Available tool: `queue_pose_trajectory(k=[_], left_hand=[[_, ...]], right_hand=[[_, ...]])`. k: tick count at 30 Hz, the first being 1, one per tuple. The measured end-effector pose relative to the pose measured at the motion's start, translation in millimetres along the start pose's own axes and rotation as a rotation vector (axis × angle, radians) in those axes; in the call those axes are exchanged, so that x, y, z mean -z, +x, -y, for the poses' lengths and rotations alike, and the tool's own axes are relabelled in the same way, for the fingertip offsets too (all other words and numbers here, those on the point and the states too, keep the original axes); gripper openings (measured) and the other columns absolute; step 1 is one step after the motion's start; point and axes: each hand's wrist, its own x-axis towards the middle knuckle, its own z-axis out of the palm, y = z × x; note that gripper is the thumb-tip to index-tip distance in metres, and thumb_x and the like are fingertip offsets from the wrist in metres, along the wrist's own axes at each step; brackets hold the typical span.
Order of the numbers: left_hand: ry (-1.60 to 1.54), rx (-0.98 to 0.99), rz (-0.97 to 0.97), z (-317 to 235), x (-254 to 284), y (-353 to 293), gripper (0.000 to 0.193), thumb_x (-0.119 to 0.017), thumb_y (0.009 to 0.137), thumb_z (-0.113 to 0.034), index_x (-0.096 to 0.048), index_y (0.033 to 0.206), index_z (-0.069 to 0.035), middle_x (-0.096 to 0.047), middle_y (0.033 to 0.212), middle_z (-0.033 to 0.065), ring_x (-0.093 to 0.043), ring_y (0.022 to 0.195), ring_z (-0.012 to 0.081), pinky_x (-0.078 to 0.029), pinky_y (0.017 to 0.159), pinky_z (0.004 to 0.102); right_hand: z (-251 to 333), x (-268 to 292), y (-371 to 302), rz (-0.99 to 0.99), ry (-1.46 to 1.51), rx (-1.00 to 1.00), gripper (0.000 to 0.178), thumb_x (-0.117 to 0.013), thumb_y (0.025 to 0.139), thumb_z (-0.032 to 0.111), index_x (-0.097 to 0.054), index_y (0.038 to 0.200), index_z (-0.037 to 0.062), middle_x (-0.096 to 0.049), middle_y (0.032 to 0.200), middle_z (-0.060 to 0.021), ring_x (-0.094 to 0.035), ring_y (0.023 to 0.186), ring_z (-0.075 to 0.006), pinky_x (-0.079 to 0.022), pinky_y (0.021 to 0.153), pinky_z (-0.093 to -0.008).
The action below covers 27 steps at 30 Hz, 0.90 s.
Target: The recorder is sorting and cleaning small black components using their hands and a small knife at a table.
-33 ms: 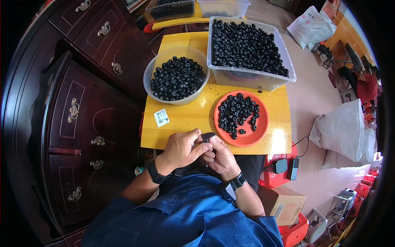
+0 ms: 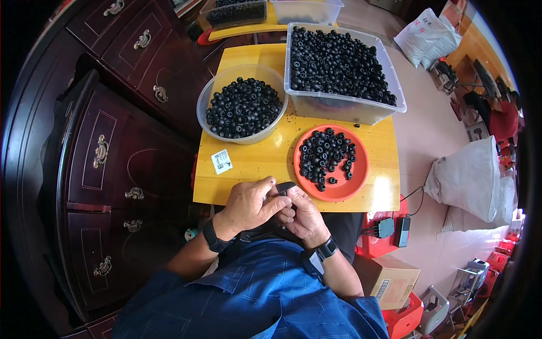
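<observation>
My left hand [image 2: 248, 208] and my right hand [image 2: 306, 216] meet at the near edge of the yellow table, both with fingers closed. A small dark piece with a rounded end [image 2: 286, 186] shows between the fingertips, against my right thumb; its kind cannot be made out. My left thumb reaches across toward the right fingers, which hide whatever is between them. Just beyond my right hand lies a round orange-red plate [image 2: 359, 182] with small black hollow, ring-like parts [image 2: 326, 151] spread over it.
On the yellow table [image 2: 248, 179] are a round clear tub [image 2: 201, 107] and a larger rectangular clear bin [image 2: 344, 112], both full of black parts. A white label [image 2: 222, 161] lies at the left. Dark drawers [image 2: 107, 169] flank the left; white sacks [image 2: 464, 176] and a cardboard box [image 2: 395, 279] stand right.
</observation>
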Motion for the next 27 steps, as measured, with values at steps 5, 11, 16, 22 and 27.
queue_pose_trajectory(k=[5,11,16,22,27], left_hand=[[0.015,0.001,0.038,-3.4,6.2,3.1,0.035,-0.072,0.090,-0.036,-0.060,0.084,-0.003,-0.066,0.068,0.0107,-0.066,0.058,0.0254,-0.049,0.053,0.0340],[0.009,-0.008,0.023,0.8,3.2,0.4,0.035,-0.072,0.090,-0.036,-0.060,0.084,-0.003,-0.065,0.068,0.0109,-0.066,0.058,0.0257,-0.049,0.054,0.0344],[0.045,-0.013,0.015,-4.5,5.5,2.1,0.037,-0.072,0.090,-0.037,-0.060,0.084,-0.003,-0.065,0.068,0.0115,-0.065,0.058,0.0268,-0.049,0.054,0.0350],[0.052,-0.018,0.018,-3.5,5.0,2.3,0.038,-0.071,0.090,-0.039,-0.060,0.083,-0.003,-0.064,0.068,0.0122,-0.065,0.058,0.0277,-0.049,0.053,0.0356],[0.067,-0.042,0.029,-1.3,4.9,3.2,0.041,-0.068,0.093,-0.040,-0.056,0.079,-0.003,-0.059,0.064,0.0133,-0.061,0.057,0.0322,-0.046,0.052,0.0387]], right_hand=[[1.2,-3.0,0.2,0.043,0.016,-0.014,0.022,-0.061,0.100,0.027,-0.061,0.105,0.0057,-0.052,0.077,0.0045,-0.042,0.056,-0.0025,-0.034,0.048,-0.0160],[-1.5,1.9,0.9,0.035,0.036,-0.014,0.033,-0.062,0.099,0.027,-0.060,0.117,-0.0009,-0.051,0.075,0.0038,-0.041,0.057,-0.0037,-0.033,0.049,-0.0178],[-1.2,0.9,0.9,0.036,0.029,-0.013,0.022,-0.061,0.100,0.027,-0.061,0.105,0.0056,-0.052,0.077,0.0039,-0.042,0.057,-0.0031,-0.035,0.049,-0.0165],[-0.2,-1.1,0.3,0.026,0.035,-0.014,0.022,-0.060,0.100,0.027,-0.061,0.104,0.0055,-0.053,0.077,0.0041,-0.043,0.057,-0.0033,-0.037,0.050,-0.0172],[1.2,-3.1,0.0,0.022,0.040,-0.016,0.020,-0.059,0.101,0.027,-0.060,0.101,0.0066,-0.053,0.077,0.0040,-0.043,0.057,-0.0035,-0.037,0.051,-0.0174]])
